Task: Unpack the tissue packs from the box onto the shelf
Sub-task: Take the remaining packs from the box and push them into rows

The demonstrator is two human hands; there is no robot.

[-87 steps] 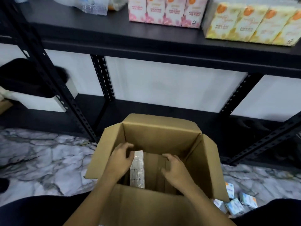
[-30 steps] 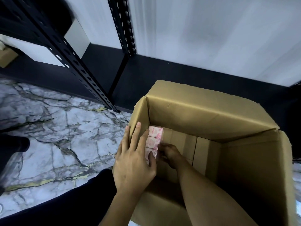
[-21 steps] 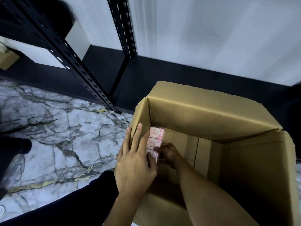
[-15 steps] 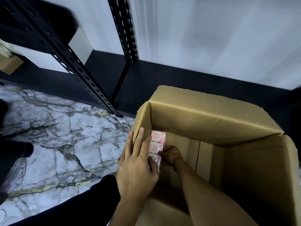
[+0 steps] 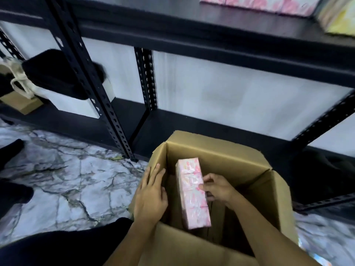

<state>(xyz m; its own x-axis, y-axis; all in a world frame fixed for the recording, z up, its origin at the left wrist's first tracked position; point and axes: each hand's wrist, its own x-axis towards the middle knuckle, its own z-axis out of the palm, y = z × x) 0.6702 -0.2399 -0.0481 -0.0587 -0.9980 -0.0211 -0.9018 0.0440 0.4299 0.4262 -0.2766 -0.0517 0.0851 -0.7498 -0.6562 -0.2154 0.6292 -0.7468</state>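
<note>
This looks like a storeroom or the back of a shop. A tall black metal rack (image 5: 90,77) with holes in its posts stands by a white wall. Its shelf (image 5: 211,22) has rows of pink tissue packs (image 5: 257,2) and yellow packs (image 5: 338,18). An open cardboard box (image 5: 217,150) sits on the marble floor (image 5: 63,181). A cloth bag (image 5: 23,83) rests low on the rack.

Pink tissue pack (image 5: 193,192) in right hand (image 5: 219,188)

Dim cool light, motion blur, wide-angle edge bending
</note>
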